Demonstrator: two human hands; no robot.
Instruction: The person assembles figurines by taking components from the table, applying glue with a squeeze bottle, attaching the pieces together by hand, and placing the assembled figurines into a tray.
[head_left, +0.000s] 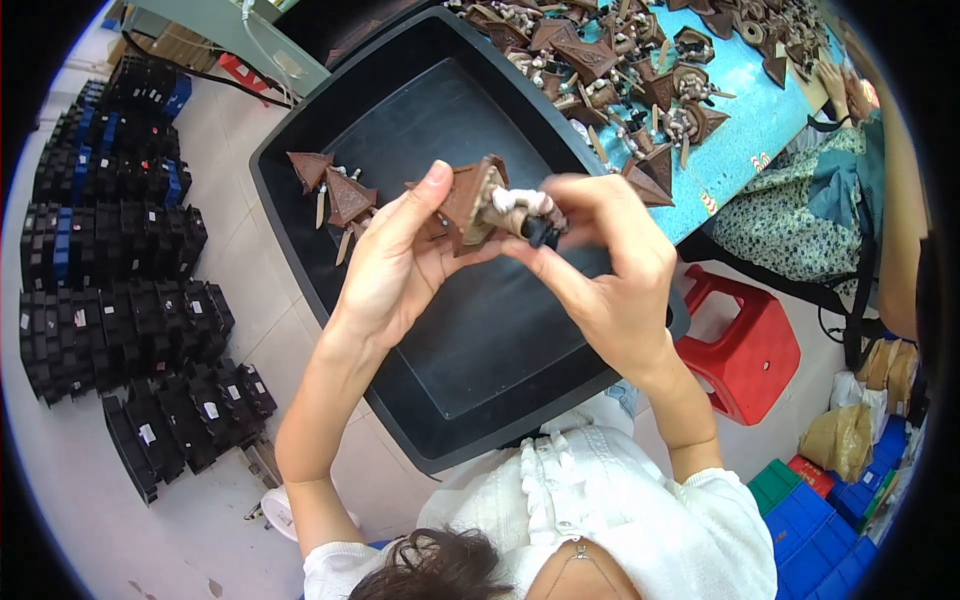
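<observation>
Over a large black tray (440,330), both hands hold up a small brown house-shaped figurine (466,203) with a pointed roof and a white-and-black figure on its front. My left hand (385,255) is closed around the brown roof side, thumb on top. At the white-and-black end, my right hand (615,265) has thumb and fingers pinched near the figure; its fingers are partly smeared by motion. Two or more similar brown pieces (345,198) with pale sticks lie in the tray's left part, partly hidden behind my left hand.
A blue table (740,150) at the far right bears a heap of similar brown figurines (590,60). Another person's arm (897,200) is beside it. A red stool (750,350) stands to the right, blue crates (815,535) lower right, stacked black bins (110,240) left.
</observation>
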